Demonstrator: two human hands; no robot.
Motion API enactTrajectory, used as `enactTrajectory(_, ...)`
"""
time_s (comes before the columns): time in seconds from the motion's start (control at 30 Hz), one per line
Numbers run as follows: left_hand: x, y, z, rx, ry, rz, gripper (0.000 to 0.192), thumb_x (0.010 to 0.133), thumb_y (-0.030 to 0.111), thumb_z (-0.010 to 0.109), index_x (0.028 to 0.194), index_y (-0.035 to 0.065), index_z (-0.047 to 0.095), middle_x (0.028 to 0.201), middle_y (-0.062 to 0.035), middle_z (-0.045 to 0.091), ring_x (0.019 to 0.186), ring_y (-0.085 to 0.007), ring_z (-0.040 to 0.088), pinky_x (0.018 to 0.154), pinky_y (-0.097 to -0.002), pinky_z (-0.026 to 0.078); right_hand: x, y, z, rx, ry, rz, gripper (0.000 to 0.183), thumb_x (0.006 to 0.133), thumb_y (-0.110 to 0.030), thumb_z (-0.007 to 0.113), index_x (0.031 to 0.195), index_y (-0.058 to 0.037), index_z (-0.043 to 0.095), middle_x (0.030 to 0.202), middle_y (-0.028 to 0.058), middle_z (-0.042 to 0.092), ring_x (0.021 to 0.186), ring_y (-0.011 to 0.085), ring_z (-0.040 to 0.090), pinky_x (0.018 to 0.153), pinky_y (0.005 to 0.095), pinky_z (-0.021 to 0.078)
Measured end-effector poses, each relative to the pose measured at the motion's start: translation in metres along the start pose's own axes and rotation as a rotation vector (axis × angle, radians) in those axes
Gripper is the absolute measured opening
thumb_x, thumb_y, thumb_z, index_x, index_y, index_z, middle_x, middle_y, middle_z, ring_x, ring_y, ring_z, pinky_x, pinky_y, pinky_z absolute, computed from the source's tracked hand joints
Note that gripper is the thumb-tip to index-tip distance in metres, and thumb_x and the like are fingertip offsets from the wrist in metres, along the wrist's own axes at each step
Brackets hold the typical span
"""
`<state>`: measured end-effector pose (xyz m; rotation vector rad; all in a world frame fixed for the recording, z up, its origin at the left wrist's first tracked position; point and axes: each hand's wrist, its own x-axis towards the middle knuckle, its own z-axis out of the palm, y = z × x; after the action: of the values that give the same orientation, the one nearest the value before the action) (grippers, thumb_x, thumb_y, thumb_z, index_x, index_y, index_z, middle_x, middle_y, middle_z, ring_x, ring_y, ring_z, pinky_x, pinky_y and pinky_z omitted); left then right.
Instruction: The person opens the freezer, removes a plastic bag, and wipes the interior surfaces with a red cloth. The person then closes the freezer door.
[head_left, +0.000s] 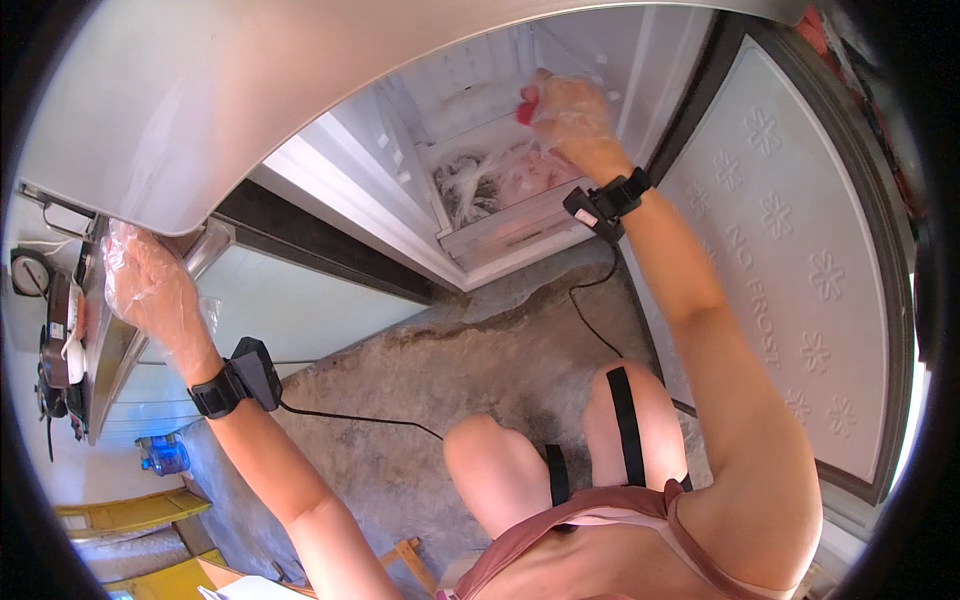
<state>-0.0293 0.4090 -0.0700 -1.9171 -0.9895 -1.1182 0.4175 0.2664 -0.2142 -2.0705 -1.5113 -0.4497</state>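
Note:
My right hand, in a clear plastic glove, is inside an open freezer compartment. Its fingers curl around a small red item, mostly hidden by the hand. Below that hand, a clear-fronted freezer drawer holds plastic bags, some with pinkish contents. My left hand, also gloved, is at the lower corner of a large pale panel. Its fingertips are hidden, so I cannot tell whether it grips the panel.
An open freezer door with raised snowflakes stands to the right. The concrete floor lies below, crossed by cables from my wrist devices. A metal-edged counter and a blue water bottle are at left, above yellow furniture.

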Motion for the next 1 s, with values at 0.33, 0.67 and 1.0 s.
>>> enactTrajectory(0.33, -0.003, -0.010, 0.004, 0.188, 0.028, 0.112, 0.027, 0.099, 0.017, 0.047, 0.083, -0.0003, 0.061, 0.081, -0.0193, 0.065, 0.073, -0.0410, 0.059, 0.063, -0.0496, 0.043, 0.026, -0.120, 0.108, 0.773, -0.129, 0.269, 0.028, 0.074, -0.015, 0.063, 0.101, -0.0108, 0.071, 0.090, 0.0145, 0.072, 0.084, 0.0273, 0.070, 0.077, 0.0344, 0.0537)
enactTrajectory(0.67, -0.009, -0.012, -0.005, 0.326, -0.047, 0.254, 0.014, 0.083, 0.003, 0.060, 0.098, 0.0024, 0.062, 0.082, -0.0147, 0.061, 0.077, -0.0359, 0.058, 0.068, -0.0463, 0.046, 0.053, -0.108, 0.141, 0.849, -0.275, 0.185, 0.032, 0.073, -0.011, 0.063, 0.103, -0.0130, 0.075, 0.104, 0.0155, 0.072, 0.096, 0.0311, 0.069, 0.088, 0.0339, 0.0534)
enactTrajectory(1.0, -0.001, -0.004, -0.013, 0.315, -0.069, 0.311, 0.019, 0.076, -0.004, 0.061, 0.093, 0.0019, 0.065, 0.088, -0.0166, 0.064, 0.080, -0.0379, 0.060, 0.070, -0.0482, 0.048, 0.140, -0.100, 0.206, 0.389, -0.142, 0.022, 0.030, 0.075, -0.014, 0.062, 0.099, -0.0208, 0.077, 0.106, 0.0152, 0.071, 0.099, 0.0360, 0.068, 0.090, 0.0371, 0.0549)
